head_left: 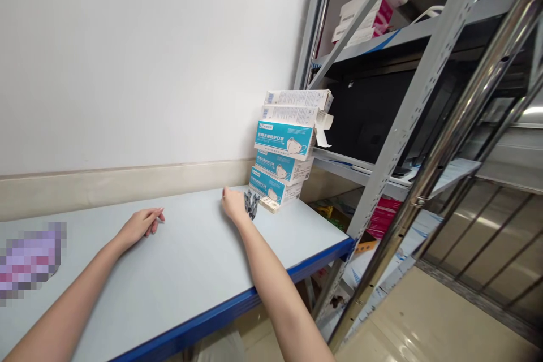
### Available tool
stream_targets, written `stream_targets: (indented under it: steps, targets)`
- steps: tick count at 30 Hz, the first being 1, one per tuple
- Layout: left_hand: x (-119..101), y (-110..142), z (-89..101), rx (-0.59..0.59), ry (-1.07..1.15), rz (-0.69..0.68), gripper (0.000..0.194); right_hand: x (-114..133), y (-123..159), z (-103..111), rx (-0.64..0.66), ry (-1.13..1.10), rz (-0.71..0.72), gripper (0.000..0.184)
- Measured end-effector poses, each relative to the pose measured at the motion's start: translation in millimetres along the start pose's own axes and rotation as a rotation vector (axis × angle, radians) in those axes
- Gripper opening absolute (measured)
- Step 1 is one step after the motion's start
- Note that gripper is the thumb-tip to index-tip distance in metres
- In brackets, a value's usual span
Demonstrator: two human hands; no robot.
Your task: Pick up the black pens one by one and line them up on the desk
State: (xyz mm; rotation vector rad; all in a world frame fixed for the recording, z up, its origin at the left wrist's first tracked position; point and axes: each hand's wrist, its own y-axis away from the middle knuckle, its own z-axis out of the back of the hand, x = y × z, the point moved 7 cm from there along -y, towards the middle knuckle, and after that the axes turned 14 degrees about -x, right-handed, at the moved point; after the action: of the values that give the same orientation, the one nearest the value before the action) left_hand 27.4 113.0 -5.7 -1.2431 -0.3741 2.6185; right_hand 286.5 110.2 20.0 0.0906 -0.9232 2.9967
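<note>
My left hand (pixel 142 224) rests on the light grey tabletop (pixel 186 271), its fingers loosely bent and a little apart, with nothing visible in it. Farther right, my right hand (pixel 233 203) is curled closed at the back of the table. Its fingers are mostly turned away from view, so I cannot see whether anything is inside. Just right of it lies a dark grey, pronged thing that looks like a hair claw clip (pixel 252 205). A small pale box (pixel 270 205) lies flat beside that, at the foot of a stack of blue-and-white mask boxes (pixel 280 144).
A purple pixelated patch (pixel 34 257) covers something at the table's left. The wall (pixel 148 68) bounds the back. At right stands a metal shelving rack (pixel 399 124) holding a black screen (pixel 369 113) and cartons. A blue edge (pixel 203 325) runs along the table's front.
</note>
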Motion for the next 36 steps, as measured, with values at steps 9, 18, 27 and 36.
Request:
stream_targets:
  steps: [9,18,27,36]
  targets:
    - [12,-4,-5.2,0.040,-0.016,0.000,0.051,50,8,2,0.015,-0.052,0.209,0.024]
    - [4,1,-5.1,0.060,-0.126,-0.024,0.046,-43,2,6,0.103,0.228,-0.226,0.022]
    - [-7,4,-0.9,-0.100,-0.328,-0.231,0.041,27,4,-4,0.083,-0.210,0.102,0.029]
    - [-68,28,-10.6,-0.266,-0.664,-0.814,0.031,96,20,0,0.217,-0.877,0.251,0.027]
